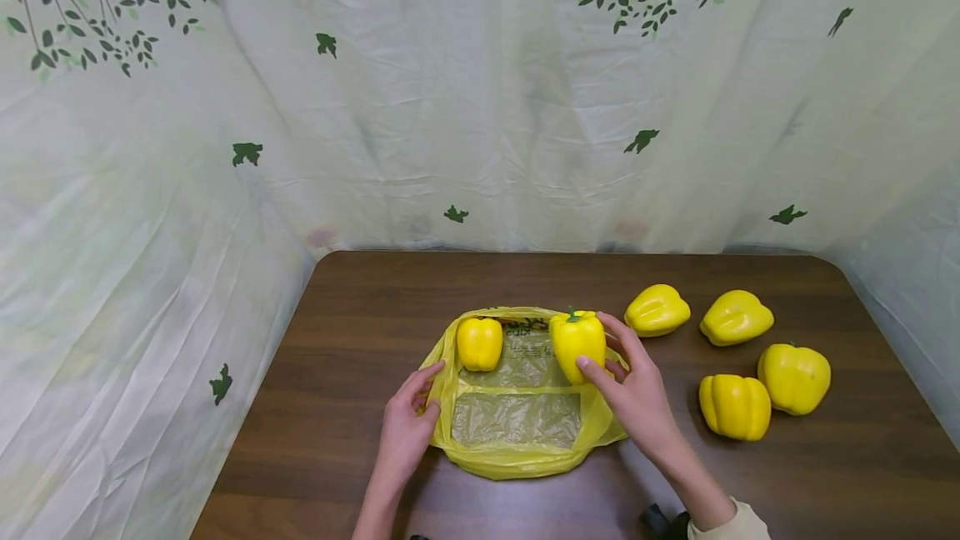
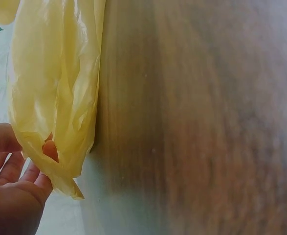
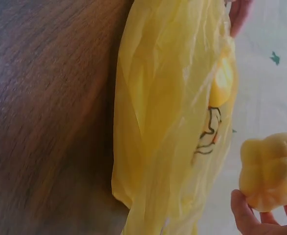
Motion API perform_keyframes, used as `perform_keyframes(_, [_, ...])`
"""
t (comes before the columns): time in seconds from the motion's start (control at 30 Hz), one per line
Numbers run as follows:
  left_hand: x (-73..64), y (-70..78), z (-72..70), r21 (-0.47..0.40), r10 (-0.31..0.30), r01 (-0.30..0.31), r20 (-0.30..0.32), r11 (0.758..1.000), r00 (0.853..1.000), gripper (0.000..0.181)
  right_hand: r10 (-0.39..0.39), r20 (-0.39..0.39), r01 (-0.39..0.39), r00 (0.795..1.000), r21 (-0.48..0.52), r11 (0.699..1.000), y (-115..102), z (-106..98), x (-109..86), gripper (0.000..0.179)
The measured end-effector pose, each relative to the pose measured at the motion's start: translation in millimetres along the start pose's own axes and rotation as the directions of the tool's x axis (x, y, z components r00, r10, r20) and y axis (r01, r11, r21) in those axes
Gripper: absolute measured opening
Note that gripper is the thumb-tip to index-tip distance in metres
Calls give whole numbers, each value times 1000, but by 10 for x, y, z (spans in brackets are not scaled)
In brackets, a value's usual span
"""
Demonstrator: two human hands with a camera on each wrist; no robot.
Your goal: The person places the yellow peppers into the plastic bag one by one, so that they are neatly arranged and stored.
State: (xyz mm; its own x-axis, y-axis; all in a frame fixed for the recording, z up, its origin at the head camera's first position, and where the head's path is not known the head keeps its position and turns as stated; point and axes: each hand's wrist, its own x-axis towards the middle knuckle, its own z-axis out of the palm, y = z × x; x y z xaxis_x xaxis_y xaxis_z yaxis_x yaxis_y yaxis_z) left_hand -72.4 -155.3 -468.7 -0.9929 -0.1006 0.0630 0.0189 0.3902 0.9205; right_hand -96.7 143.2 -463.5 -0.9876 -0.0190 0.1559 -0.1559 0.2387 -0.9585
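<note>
A yellow plastic bag lies spread on the table with its mouth facing up. Inside, toward its left end, sits one yellow bell pepper. My left hand holds the bag's left edge, its fingertips among the folds of the handle in the left wrist view. Over the right part of the bag's mouth, my right hand grips a second bell pepper between thumb and fingers, green stem upward. The right wrist view shows this held pepper beside the bag, its lobed underside facing the camera.
Several more yellow bell peppers rest on the brown wooden table right of the bag: two at the back, two nearer. A pale curtain with leaf prints hangs behind the table and along its sides.
</note>
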Motion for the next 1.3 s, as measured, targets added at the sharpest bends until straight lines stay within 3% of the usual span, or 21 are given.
perform_keyframes(0.33, [4,-29,-9,10,-10,10,6,1000,1000,47,88,80,-86,993,-21,996,57,158,92,63])
perform_keyframes(0.57, [73,-383,48,5,3,-3,-6,1000,1000,52,136,120,-142,983,48,989,108,272,134,63])
perform_keyframes(0.63, [78,-427,51,9,13,-13,-8,1000,1000,53,146,120,-152,982,45,987,124,297,141,61])
perform_keyframes(0.97, [76,-438,52,21,30,-30,-19,999,999,52,233,124,-229,965,-49,972,189,416,196,62])
perform_keyframes(1.3, [70,-449,51,26,38,-37,-28,999,999,51,270,107,-257,957,-126,958,196,514,293,60])
